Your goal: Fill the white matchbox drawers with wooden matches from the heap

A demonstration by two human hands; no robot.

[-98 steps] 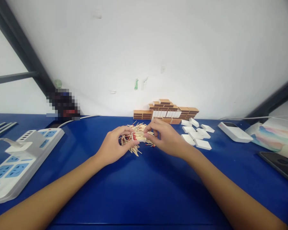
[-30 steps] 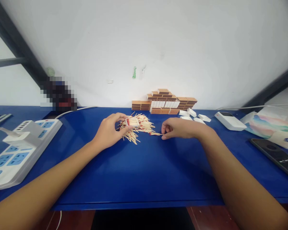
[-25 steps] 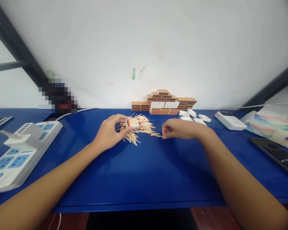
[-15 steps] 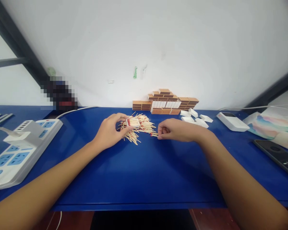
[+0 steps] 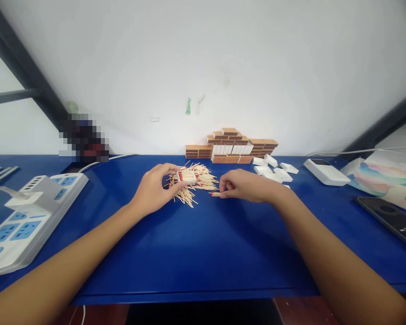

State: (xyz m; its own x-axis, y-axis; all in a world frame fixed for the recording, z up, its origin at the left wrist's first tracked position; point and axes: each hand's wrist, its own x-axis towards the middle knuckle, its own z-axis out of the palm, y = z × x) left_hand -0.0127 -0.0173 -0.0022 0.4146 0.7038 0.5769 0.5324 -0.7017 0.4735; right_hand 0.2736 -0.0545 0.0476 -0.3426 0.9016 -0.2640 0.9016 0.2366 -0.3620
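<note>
I see my left hand [image 5: 153, 193] gripping a small tray [image 5: 186, 175] packed with red-tipped matches, held over the loose match pile [image 5: 196, 183] on the blue table [image 5: 203, 243]. My right hand [image 5: 243, 186] pinches matches [image 5: 215, 194] beside the pile.

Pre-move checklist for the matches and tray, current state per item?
1. Left hand grips the matchbox tray: ok.
2. Tray open side up, red match heads showing inside: ok.
3. Right hand pinches loose matches at its fingertips: ok.
4. How many matches are in that pinch: cannot tell.
5. Match pile lies between the hands on the blue table: ok.
6. Room left in the tray: cannot tell.
</note>
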